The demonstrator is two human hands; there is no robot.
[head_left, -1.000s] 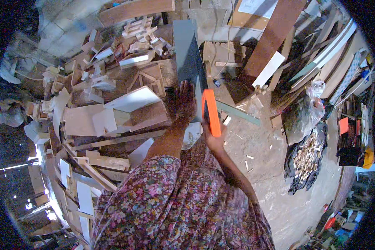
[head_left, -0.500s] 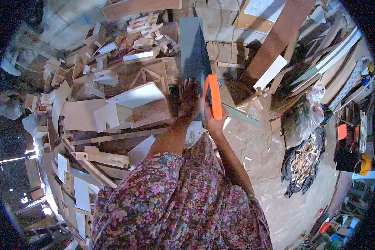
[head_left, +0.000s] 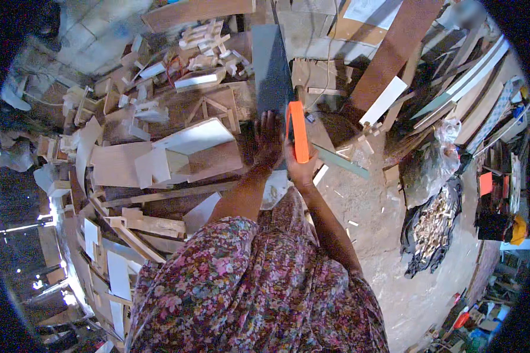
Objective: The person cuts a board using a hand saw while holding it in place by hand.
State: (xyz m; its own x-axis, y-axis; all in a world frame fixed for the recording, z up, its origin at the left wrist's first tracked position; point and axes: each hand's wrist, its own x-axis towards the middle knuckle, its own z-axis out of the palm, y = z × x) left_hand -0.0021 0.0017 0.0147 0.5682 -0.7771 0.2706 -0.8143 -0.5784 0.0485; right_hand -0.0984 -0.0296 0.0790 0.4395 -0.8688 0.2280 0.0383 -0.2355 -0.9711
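- Hands meet at the near end of a long grey-blue board, which runs away from the person toward the top of the view, over a heap of wood scraps.
- Left hand lies flat on the board's near end, palm down, fingers spread wide and pointing up the board; it grips nothing, only presses on the surface.
- Right hand is closed around the lower end of a bright orange bar-shaped tool, which stands out above the fist and points up the view.
- The orange tool sits just beside the left hand, on its right, along the board's right edge; whether it touches the board cannot be told.
- The board's near end is thus under the left palm and just left of the right fist, with both forearms coming up from a flowered garment at the bottom.
- Left of the board lie pale offcuts, among them a white-faced panel propped on a brown box, near the left hand but apart from it.
- Right of the hands a thin greenish strip lies slanted on the dusty floor, starting just beside the right hand.
- Farther right, well apart, a dark sheet holds a pile of small wood chips.
- A broad brown plank leans at the upper right.
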